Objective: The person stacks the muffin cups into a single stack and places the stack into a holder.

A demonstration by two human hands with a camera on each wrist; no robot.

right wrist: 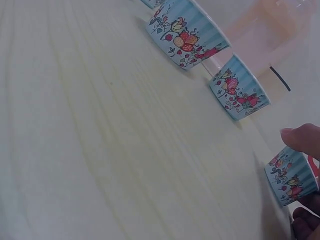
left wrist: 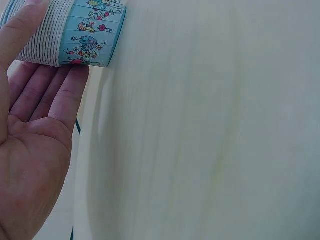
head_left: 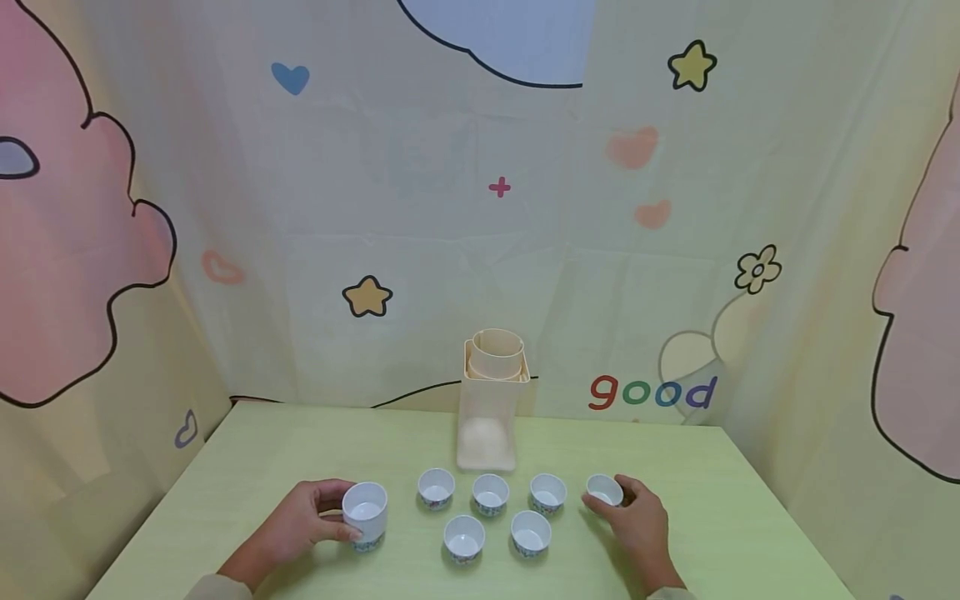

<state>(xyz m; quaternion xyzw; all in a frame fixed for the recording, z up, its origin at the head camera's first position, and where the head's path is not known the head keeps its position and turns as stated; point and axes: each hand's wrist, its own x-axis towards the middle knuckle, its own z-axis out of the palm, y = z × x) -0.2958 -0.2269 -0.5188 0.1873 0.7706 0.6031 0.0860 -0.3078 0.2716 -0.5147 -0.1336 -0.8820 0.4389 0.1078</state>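
At the left of the table in the head view, my left hand [head_left: 302,523] grips a stack of nested paper baking cups [head_left: 366,515] between thumb and fingers. The left wrist view shows the many rims of that stack [left wrist: 89,37] and its blue, flower-printed outer side. Toward the right, my right hand [head_left: 641,523] pinches a single paper baking cup [head_left: 603,490] by its side, thumb in front. In the right wrist view this cup [right wrist: 291,180] stands at or very near the tabletop; contact is hard to tell. Several more upright cups [head_left: 491,497] stand apart between my hands.
Behind the cups stands a beige plastic holder [head_left: 487,417] with a round open tube [head_left: 498,354] at its top. Two cups, a left one [head_left: 464,540] and a right one [head_left: 531,534], form the nearer row. A printed cloth [head_left: 450,208] hangs behind the table [head_left: 300,442].
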